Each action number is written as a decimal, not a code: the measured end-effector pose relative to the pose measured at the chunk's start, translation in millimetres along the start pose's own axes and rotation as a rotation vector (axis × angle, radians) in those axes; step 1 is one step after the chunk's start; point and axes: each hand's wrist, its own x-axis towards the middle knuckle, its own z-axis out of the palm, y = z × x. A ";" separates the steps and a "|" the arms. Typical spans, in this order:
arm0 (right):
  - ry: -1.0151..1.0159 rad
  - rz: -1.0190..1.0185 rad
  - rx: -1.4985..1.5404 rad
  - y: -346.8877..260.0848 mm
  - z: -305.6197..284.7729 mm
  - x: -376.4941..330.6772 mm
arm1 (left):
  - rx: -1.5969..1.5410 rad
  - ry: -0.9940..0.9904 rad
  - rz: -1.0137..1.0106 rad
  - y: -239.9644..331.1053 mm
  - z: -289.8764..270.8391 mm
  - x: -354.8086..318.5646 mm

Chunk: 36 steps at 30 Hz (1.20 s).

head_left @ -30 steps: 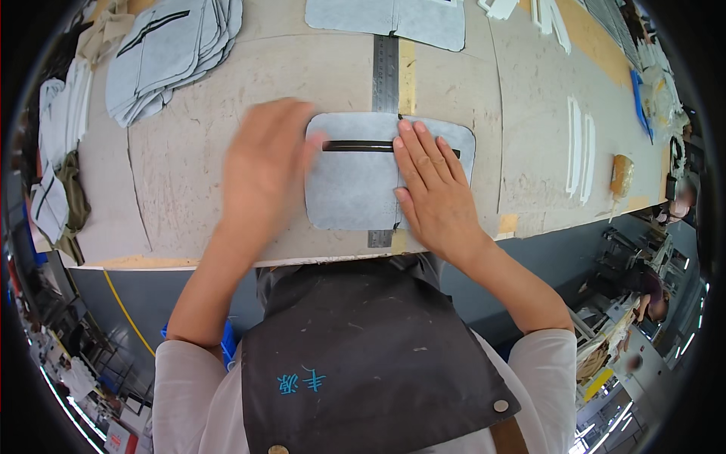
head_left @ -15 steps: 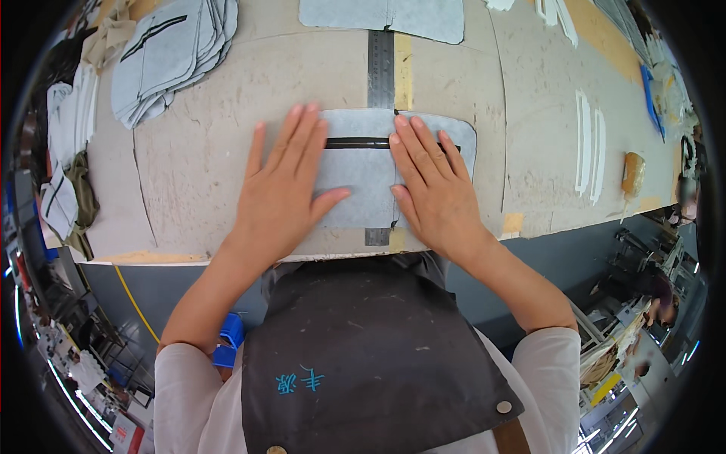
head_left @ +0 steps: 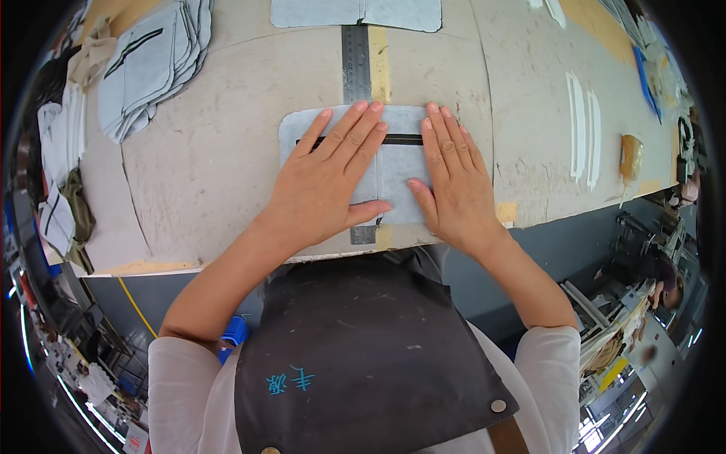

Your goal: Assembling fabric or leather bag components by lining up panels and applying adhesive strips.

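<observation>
A pale blue-grey fabric panel with rounded far corners lies flat at the near edge of the worktable. Across its upper part runs a black strip, partly covered by my fingers; it looks like a zipper. My left hand rests flat on the left half, fingers stretched and thumb out to the right. On the right end lies my right hand, also flat, its fingers extended and thumb apart. Neither hand grips anything. A metal ruler passes under the panel, beside a yellow tape strip.
A similar panel lies at the far side. Several stacked panels sit far left, near white fabric pieces. White strips, an amber-coloured block and a blue tool lie on the right.
My left hand has slid right over the panel, uncovering its left end. My right hand has shifted right, now over the right end. The whole view has moved slightly.
</observation>
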 end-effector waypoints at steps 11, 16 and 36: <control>0.009 0.094 -0.001 11.3 -4.4 -16.7 | 0.018 -0.073 0.013 -2.7 -7.3 1.6; 0.047 0.144 0.026 23.3 -9.0 -32.2 | -0.023 -0.155 -0.003 -17.1 -25.8 -8.1; 0.622 0.992 1.788 152.2 -66.7 -139.1 | -0.349 0.188 0.574 159.4 94.5 247.6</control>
